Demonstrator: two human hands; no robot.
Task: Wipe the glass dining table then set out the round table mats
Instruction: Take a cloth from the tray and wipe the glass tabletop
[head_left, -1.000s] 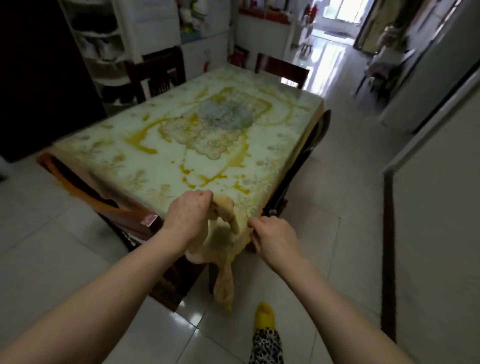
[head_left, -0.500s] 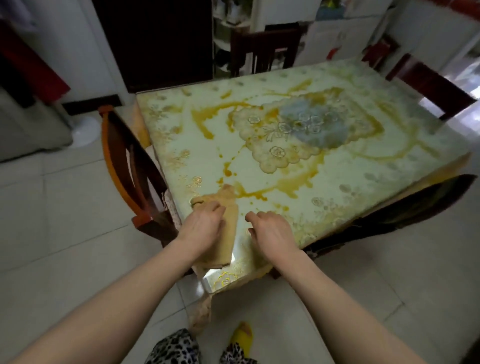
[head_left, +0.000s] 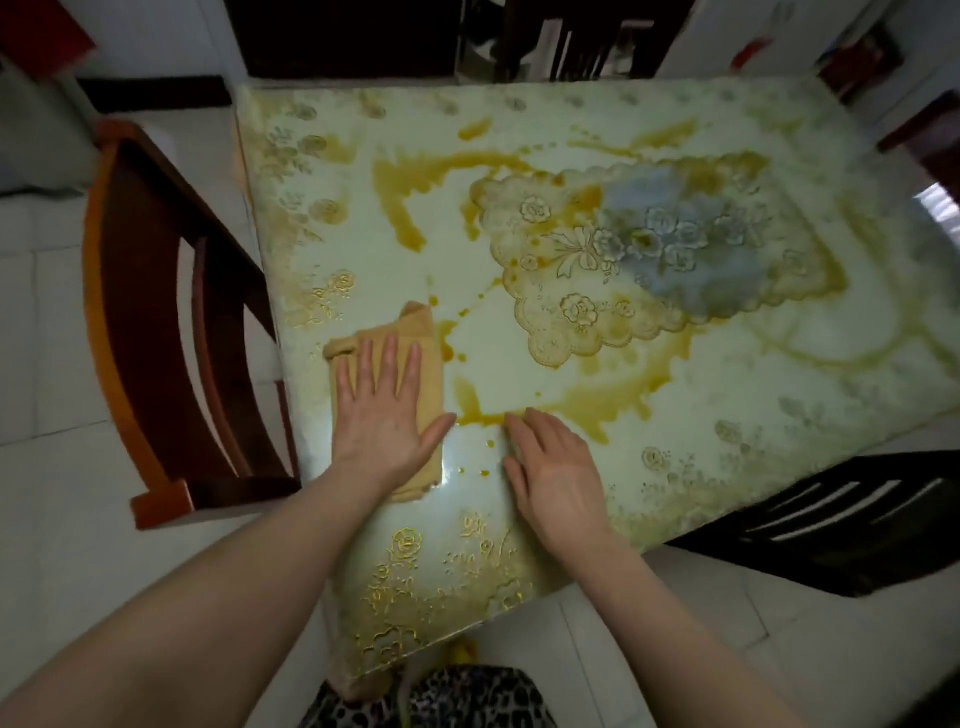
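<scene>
From the head camera, the left hand (head_left: 382, 415) lies flat and spread on a folded tan cloth (head_left: 415, 338), pressing it onto the glass desk (head_left: 519, 364) near the left edge; it pins the cloth rather than gripping it. The right hand (head_left: 558, 470) rests unclenched and empty on the bare glass just beside it, fingertips touching the rim of an amber spill (head_left: 587, 410) that runs in streaks and droplets across the middle of the desk, over the floral lace pattern (head_left: 639, 260) showing beneath the glass. The cloth looks soft, limp and probably damp, so it should bunch and slide easily; a flat palm over its middle, as here, likely controls it better than a pinch at a corner. The glass appears smooth and slick, and where it is wet the cloth may skid, so steady downward pressure seems wise. A wooden chair (head_left: 156, 322) stands at the left edge and a dark chair (head_left: 831, 525) at the right. No round mats are visible in this view.
</scene>
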